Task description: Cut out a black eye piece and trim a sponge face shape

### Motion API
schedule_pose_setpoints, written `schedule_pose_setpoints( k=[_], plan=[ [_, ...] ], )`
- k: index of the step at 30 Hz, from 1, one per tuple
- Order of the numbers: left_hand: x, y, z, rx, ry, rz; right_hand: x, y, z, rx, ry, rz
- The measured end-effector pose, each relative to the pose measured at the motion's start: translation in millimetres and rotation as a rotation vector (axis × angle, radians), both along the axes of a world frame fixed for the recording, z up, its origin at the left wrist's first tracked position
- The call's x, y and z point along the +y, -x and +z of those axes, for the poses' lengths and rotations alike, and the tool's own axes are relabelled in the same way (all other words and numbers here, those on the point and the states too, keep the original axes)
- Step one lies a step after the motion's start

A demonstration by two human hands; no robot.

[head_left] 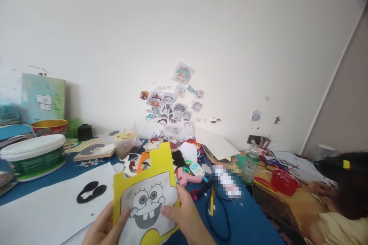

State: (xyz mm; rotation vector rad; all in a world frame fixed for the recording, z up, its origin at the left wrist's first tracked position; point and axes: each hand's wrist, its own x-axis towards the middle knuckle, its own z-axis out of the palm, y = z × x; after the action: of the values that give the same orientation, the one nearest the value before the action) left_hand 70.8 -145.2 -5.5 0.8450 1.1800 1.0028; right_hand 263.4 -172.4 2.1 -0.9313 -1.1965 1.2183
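Both my hands hold up a yellow craft sheet [161, 157], its top edge cut in steps. Against its front lies a white paper cut-out [156, 187] printed with a grinning cartoon face with big round eyes. My left hand [107, 224] grips the left side, thumb on the paper. On the right edge, my right hand [185, 212] pinches sheet and paper together, its thumb beside the printed mouth. Left of my hands, a black cut-out shape [91, 192] rests on a large white sheet [43, 210].
A white-lidded tub [37, 157] stands at the left. Behind my hands are paper scraps and a pink glue gun [189, 176]. A black cable [228, 222], a plastic bottle [251, 166] and a red container [284, 182] lie rightward. Another person's hand [326, 191] is at far right.
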Motion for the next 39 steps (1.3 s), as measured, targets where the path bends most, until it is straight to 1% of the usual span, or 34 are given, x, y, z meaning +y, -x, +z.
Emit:
schedule_pose_setpoints(
  k=[1, 2, 3, 5, 7, 9, 11, 12, 13, 15, 16, 17, 18, 19, 20, 22, 24, 27, 30, 33, 36, 39],
  plan=[
    [4, -5, 7.2, -0.001, -0.03, -0.015, 6, -1, 9.3, -0.016, -0.002, -0.014],
    [10, -9, 14.1, -0.008, -0.064, -0.028, 13, -4, 17.9, -0.036, -0.013, 0.01],
    [17, -13, 20.8, -0.028, -0.087, -0.052, 20, -8, 25.3, -0.045, -0.022, 0.003],
    [35, -20, 34.0, -0.094, -0.061, -0.147, 37, -18, 35.8, -0.073, -0.056, -0.03],
    [51, -30, 45.4, -0.129, -0.058, -0.257, 54, -28, 40.4, -0.087, -0.125, -0.055],
    [66, -42, 51.3, -0.111, -0.085, -0.352, 69, -36, 38.8, -0.121, -0.159, -0.112],
    [77, -55, 49.4, -0.07, -0.131, -0.404, 82, -45, 31.6, -0.168, -0.176, -0.186],
    [82, -60, 45.5, -0.033, -0.15, -0.394, 88, -49, 26.4, -0.203, -0.187, -0.21],
    [87, -65, 40.3, 0.017, -0.157, -0.357, 94, -55, 20.5, -0.244, -0.203, -0.228],
    [95, -71, 28.4, 0.157, -0.169, -0.177, 106, -66, 8.7, -0.395, -0.243, -0.184],
    [99, -72, 23.1, 0.186, -0.179, -0.108, 111, -73, 3.5, -0.525, -0.272, -0.18],
    [102, -71, 18.8, 0.19, -0.172, -0.055, 116, -80, -1.1, -0.677, -0.296, -0.289],
    [105, -70, 15.8, 0.182, -0.152, -0.013, 121, -86, -5.0, -0.891, -0.272, -0.414],
    [108, -68, 14.1, 0.166, -0.132, 0.017, 126, -91, -8.4, -1.163, -0.189, -0.512],
    [109, -66, 13.6, 0.149, -0.113, 0.038, 130, -95, -11.7, -1.256, -0.13, -0.536],
    [111, -63, 14.7, 0.131, -0.083, 0.062, 139, -100, -18.0, -1.372, -0.044, -0.538],
    [112, -61, 16.6, 0.115, -0.072, 0.072, 147, -100, -23.8, -1.47, 0.003, -0.519],
    [113, -60, 17.6, 0.082, -0.054, 0.081, 159, -96, -27.9, -1.584, 0.009, -0.489],
    [113, -60, 16.8, 0.039, -0.03, 0.066, 170, -93, -25.6, -1.653, -0.014, -0.466],
    [111, -59, 16.3, 0.016, -0.006, 0.02, 178, -93, -21.3, -1.701, -0.048, -0.452],
    [108, -60, 16.0, 0.05, -0.008, -0.027, 181, -94, -18.9, -1.745, -0.061, -0.426],
    [106, -60, 15.3, 0.07, -0.046, -0.053, 182, -97, -17.8, -1.784, -0.072, -0.398]
  ],
)
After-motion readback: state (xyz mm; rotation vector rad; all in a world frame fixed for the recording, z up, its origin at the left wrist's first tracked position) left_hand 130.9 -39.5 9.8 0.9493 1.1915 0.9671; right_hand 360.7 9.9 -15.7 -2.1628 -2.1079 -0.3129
